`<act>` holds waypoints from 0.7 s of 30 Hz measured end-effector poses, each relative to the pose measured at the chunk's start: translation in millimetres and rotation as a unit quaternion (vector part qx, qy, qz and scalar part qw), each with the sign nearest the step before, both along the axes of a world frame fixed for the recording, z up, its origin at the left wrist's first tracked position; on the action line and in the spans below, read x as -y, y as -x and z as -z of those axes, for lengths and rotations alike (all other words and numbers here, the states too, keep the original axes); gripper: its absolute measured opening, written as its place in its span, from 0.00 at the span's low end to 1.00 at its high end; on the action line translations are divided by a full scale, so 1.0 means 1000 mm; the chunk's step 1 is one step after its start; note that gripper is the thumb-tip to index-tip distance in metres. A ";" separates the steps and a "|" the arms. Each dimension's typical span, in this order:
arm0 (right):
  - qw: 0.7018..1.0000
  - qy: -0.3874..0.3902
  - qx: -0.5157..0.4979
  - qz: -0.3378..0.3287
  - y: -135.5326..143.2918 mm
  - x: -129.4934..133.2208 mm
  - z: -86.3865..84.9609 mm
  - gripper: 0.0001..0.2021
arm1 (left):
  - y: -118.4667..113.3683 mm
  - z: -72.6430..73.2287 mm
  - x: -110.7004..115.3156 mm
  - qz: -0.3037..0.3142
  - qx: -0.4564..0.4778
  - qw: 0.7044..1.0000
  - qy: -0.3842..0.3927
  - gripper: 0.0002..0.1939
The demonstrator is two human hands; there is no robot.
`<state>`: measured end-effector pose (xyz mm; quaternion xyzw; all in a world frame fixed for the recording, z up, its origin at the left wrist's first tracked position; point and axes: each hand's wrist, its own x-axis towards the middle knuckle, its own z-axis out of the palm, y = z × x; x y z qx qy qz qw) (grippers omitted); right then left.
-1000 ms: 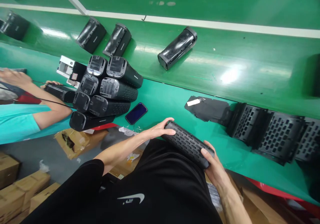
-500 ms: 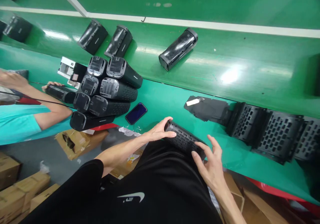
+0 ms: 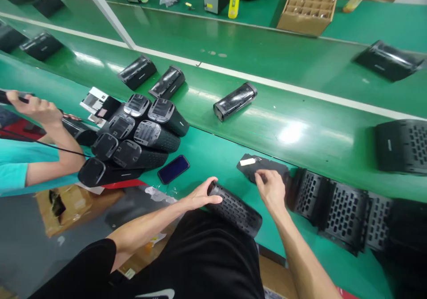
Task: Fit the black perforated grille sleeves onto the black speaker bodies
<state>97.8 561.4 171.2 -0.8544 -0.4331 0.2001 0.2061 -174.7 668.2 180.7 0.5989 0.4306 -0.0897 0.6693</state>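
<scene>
My left hand (image 3: 202, 196) grips the upper left end of a black perforated housing (image 3: 236, 210), which lies tilted at the table's front edge against my lap. My right hand (image 3: 271, 188) is off the housing, over the flat black sheets (image 3: 263, 165). Its thumb and index finger are pinched together at the sheets; whatever may be between them is too small to make out. A white-handled cutter (image 3: 248, 161) lies on the sheets, just left of those fingers. Several perforated black panels (image 3: 345, 214) stand to the right of my right hand.
A phone (image 3: 173, 169) lies left of my left hand, beside stacked black housings (image 3: 156, 134). Beyond, a green conveyor (image 3: 267, 125) carries black units such as one cylinder-like housing (image 3: 235, 100). A co-worker's hand (image 3: 40, 108) is at far left. A divided carton (image 3: 310, 5) stands across.
My right hand has left the housing and moved up to the black sheets, its fingers closing. The left hand still grips the housing. The view has tilted up, showing the far side.
</scene>
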 end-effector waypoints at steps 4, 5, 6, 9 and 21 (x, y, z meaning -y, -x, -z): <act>0.976 0.150 0.077 -0.137 -0.016 -0.054 0.012 0.15 | 0.001 0.007 0.002 -0.027 0.000 1.000 0.016 0.47; 0.966 0.175 0.093 -0.165 -0.017 -0.062 0.014 0.16 | 0.002 0.010 0.002 -0.035 0.005 0.999 0.020 0.46; 0.958 0.195 0.106 -0.184 -0.017 -0.069 0.015 0.17 | 0.002 0.012 0.003 -0.044 0.010 0.999 0.022 0.46; 0.945 0.215 0.125 -0.212 -0.015 -0.078 0.018 0.17 | 0.003 0.020 0.004 -0.061 0.014 0.998 0.032 0.46; 0.952 0.221 0.166 -0.131 -0.074 -0.116 0.024 0.19 | -0.009 0.022 0.001 -0.055 0.007 0.998 0.031 0.44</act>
